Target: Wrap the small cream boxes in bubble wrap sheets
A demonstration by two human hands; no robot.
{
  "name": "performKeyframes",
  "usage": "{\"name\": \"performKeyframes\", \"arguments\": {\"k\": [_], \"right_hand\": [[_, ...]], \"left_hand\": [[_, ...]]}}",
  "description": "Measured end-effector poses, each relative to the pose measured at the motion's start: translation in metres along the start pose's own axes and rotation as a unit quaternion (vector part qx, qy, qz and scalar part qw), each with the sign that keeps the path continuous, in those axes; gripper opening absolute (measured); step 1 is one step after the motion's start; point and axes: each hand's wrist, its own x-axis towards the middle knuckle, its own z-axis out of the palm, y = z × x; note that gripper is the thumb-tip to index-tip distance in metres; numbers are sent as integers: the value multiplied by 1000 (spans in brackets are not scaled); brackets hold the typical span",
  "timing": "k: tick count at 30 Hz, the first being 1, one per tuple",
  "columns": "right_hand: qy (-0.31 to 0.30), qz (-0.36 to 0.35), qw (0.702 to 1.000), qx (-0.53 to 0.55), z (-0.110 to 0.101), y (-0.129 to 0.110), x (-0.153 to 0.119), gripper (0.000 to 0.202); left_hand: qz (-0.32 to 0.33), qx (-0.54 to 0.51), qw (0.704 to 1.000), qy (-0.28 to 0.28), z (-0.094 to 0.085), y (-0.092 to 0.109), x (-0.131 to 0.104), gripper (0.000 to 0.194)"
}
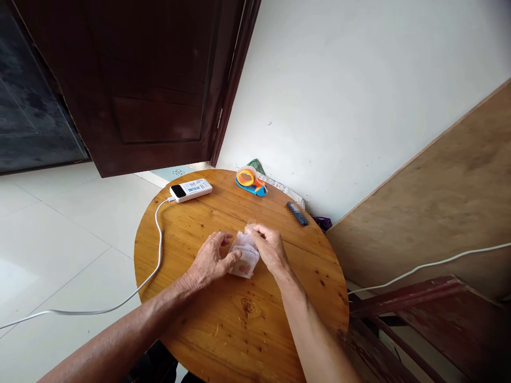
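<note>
A small clear plastic packet point(244, 261) with a reddish round mark lies on the round wooden table point(191, 319). From its left side, my left hand point(213, 258) steadies it, the thumb across its face and the curled fingers by its left edge. My right hand point(269, 244) is closed in a pinch at the packet's far right corner. A thin see-through flap point(251, 222) pokes out just beyond those fingertips. Whether this flap is part of the packet or a piece of tape, I cannot tell. The palm sides of both hands are hidden.
A white power bank point(191, 190) with a plugged-in white cable point(161, 244) lies at the table's far left. An orange and blue tape dispenser point(250, 182) stands at the back, and a blurred dark object point(297, 213) lies right of it. A reddish wooden piece point(415, 295) stands at right.
</note>
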Motion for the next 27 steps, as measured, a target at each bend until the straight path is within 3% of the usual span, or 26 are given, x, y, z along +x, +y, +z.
{"name": "performKeyframes", "arguments": {"k": [2,6,12,17,22,25,27], "right_hand": [[29,-21,999,7,-13,-7,2,32],[90,-15,996,4,-37,-13,20,34],[120,69,990,11,-46,14,39,34],[178,63,982,6,-42,26,2,45],[102,21,991,-82,-21,7,-45,50],[73,27,992,-103,-7,3,-54,51],[70,32,991,-113,-4,7,-54,37]], "left_hand": [[-16,-62,998,-12,0,2,-1,55],[-30,-154,983,-93,1,6,-4,60],[-10,-197,972,-129,6,-1,-3,63],[-31,-107,986,-127,4,-2,-1,47],[-45,-107,987,-111,2,4,-2,46],[-44,-119,986,-111,1,6,-2,41],[-50,-129,985,-104,1,6,-1,39]]}}
